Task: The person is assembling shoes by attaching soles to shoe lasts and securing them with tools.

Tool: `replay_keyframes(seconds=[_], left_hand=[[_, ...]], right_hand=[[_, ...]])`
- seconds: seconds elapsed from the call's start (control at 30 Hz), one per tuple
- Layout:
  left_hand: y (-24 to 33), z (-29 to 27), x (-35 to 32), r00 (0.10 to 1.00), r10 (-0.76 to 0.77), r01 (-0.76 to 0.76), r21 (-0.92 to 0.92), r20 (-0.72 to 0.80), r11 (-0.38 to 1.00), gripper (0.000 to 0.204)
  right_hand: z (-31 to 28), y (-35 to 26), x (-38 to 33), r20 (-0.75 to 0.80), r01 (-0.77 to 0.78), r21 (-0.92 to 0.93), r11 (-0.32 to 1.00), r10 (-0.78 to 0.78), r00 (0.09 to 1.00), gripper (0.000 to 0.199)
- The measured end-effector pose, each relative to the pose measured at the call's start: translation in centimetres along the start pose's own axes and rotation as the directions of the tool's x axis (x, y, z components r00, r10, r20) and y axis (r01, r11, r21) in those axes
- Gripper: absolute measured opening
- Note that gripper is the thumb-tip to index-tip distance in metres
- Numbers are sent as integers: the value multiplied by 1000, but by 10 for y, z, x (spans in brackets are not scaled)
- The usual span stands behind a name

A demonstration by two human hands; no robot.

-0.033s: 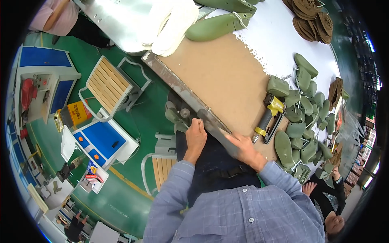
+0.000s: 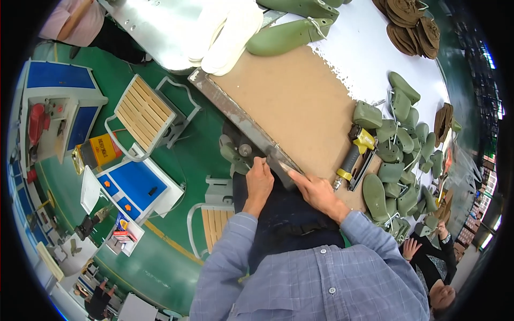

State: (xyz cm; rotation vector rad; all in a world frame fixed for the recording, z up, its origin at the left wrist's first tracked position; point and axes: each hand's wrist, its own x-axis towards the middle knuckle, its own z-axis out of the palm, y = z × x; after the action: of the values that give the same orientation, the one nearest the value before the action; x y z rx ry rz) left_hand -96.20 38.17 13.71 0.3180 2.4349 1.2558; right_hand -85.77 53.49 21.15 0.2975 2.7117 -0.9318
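Note:
Just off the worn bench edge (image 2: 235,115), my left hand (image 2: 260,179) is closed, its fingertips pinched together at the left side of a dark grey, flat strip (image 2: 279,170). What those fingertips grip is too small to make out. My right hand (image 2: 321,195) is closed on the strip's right side, with one finger stretched along it. The strip's kind is unclear. Left of my left hand, green shoe lasts (image 2: 229,148) sit below bench height, beside a round metal knob (image 2: 245,150).
On the brown board (image 2: 289,91) rests a yellow-and-black pneumatic stapler (image 2: 356,150). Several green lasts (image 2: 375,195) crowd the right. White insoles (image 2: 235,40) and a large green last (image 2: 281,38) lie at the far side. Brown pieces (image 2: 412,32) are stacked far right. A slatted chair (image 2: 142,109) stands left.
The dark strip, long and blurred before, now appears shorter and sharper. My right hand has shifted slightly, and its finger shows straighter. My left hand stays nearly in place.

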Motion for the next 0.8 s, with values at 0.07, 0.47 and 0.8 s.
replay_keyframes(seconds=[0.07, 0.47, 0.8], left_hand=[[-3, 1, 7, 999, -34, 32, -72, -34, 997, 13], [-14, -2, 13, 894, -334, 435, -395, 299, 809, 25], [-4, 0, 7, 950, -288, 305, -176, 119, 936, 23]], right_hand=[[2, 5, 7, -56, 22, 41, 999, -19, 998, 48], [7, 20, -1, -226, 338, 154, 928, -300, 927, 55], [-22, 8, -4, -221, 240, 55, 969, -223, 950, 50]])
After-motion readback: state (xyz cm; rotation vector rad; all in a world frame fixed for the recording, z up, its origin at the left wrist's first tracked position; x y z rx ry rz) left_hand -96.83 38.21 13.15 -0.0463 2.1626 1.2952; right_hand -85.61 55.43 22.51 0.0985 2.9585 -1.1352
